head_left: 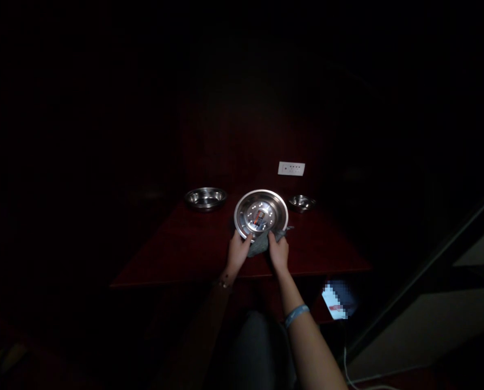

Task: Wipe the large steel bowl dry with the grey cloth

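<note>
A shiny stainless steel bowl (261,207), tilted so its inside faces me, is held up over the dark red table (176,260). On its bottom is an orange and dark label. My left hand (238,252) is closed on the lower left of the rim, thumb toward the inside. At the lower right rim, my right hand (279,252) is closed on a grey cloth (259,246), its thumb pressing the cloth against the bowl. Part of the cloth hangs between my hands, and another end sticks out to the right. The fingers behind the bowl are hidden.
A wide steel bowl (206,199) stands at the table's back left, and a smaller steel bowl (302,203) at the back right. A white socket panel (291,169) is on the wall. Below the table's right side a lit screen (335,300) shows, with a white cable (345,357).
</note>
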`<action>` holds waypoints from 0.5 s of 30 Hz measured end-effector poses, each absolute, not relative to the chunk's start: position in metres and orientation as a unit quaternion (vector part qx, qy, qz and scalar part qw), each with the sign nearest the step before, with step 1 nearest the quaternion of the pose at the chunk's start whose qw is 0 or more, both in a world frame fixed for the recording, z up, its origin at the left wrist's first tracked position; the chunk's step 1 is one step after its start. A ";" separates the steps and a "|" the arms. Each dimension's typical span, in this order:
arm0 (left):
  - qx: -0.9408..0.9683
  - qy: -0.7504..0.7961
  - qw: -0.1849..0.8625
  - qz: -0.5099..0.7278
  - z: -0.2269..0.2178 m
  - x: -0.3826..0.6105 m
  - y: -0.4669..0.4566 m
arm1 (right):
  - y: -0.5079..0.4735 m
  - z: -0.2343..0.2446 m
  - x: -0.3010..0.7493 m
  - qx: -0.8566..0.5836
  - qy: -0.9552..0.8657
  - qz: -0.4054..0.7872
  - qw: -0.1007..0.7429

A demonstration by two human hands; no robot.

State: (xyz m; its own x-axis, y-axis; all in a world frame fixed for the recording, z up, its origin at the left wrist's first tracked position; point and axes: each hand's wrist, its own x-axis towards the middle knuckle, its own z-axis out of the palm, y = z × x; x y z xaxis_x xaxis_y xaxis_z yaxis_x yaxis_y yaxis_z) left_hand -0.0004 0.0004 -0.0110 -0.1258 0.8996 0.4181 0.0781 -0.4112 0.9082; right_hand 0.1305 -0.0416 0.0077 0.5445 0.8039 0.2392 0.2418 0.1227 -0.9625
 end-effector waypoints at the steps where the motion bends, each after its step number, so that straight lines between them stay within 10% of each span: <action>1: 0.568 0.437 0.335 0.613 -0.012 -0.001 0.002 | -0.041 0.007 0.131 -0.620 -0.421 0.225 0.622; 15: 0.565 0.418 0.340 0.625 -0.009 -0.002 0.004 | -0.032 0.003 0.134 -0.588 -0.416 0.241 0.650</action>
